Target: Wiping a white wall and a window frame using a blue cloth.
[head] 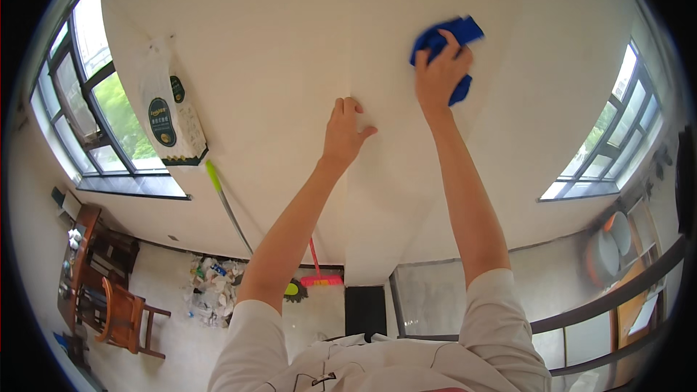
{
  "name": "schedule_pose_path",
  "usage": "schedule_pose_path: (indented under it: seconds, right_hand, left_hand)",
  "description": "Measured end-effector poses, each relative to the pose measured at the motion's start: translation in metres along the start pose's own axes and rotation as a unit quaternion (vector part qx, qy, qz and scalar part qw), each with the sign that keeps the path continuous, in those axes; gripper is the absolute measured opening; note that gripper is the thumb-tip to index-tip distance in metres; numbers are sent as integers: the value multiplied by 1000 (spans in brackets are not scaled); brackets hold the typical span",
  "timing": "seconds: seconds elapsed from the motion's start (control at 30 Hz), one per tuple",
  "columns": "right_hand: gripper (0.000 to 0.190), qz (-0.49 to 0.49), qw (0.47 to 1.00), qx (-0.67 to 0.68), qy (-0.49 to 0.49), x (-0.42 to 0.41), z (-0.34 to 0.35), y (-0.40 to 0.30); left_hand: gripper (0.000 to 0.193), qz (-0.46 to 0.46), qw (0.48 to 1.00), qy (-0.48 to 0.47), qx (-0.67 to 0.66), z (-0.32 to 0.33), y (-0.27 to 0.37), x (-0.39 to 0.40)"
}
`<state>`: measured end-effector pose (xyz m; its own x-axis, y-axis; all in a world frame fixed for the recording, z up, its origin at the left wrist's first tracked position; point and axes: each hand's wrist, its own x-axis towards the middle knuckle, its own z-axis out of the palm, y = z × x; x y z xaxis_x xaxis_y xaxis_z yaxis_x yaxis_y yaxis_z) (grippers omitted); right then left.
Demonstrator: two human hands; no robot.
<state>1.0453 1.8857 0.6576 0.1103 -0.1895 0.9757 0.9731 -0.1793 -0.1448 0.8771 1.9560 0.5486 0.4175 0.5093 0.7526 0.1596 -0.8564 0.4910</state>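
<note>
My right hand (pixel 444 73) presses a crumpled blue cloth (pixel 468 32) against the cream wall (pixel 261 54), its fingers bent over the cloth. Lower and to the left, my left hand (pixel 347 128) is at the same wall with nothing in it, the thumb apart from the curled fingers. Between the two hands lies a stretch of bare wall. Both forearms reach up from light short sleeves.
A hanging tissue pack (pixel 179 125) is on the wall at left, above a green-handled pole (pixel 223 190). Windows flank both sides. Below are a rubbish heap (pixel 215 288), a pink broom (pixel 322 280), a wooden chair (pixel 122 316) and a dark curved rail (pixel 615 302).
</note>
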Motion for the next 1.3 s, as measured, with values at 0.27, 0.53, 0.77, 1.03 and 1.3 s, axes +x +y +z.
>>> schedule_pose_path:
  seconds: [0.27,0.53,0.77,1.03,1.3]
  right_hand:
    - [44,-135,978,74,-139,-53,20,-74]
    - [48,-118,976,-31,-183,-65,-14,-3]
    - [40,-45,998,-51,-6,18,32,-39]
    - [43,-175,979,-24,-101,-91,7,-27]
    - [44,-12,992,-94,-87,-132,-53,79]
  left_hand:
    - [46,96,992,9,-84,-6,-23,-3]
    - [44,114,984,-10,-138,-11,-27,3]
    - [38,94,986,-59,-121,-12,-31,3]
    - [34,115,983,24,-139,-5,-39,4]
    - [35,62,990,-36,-123,-5,-28,5]
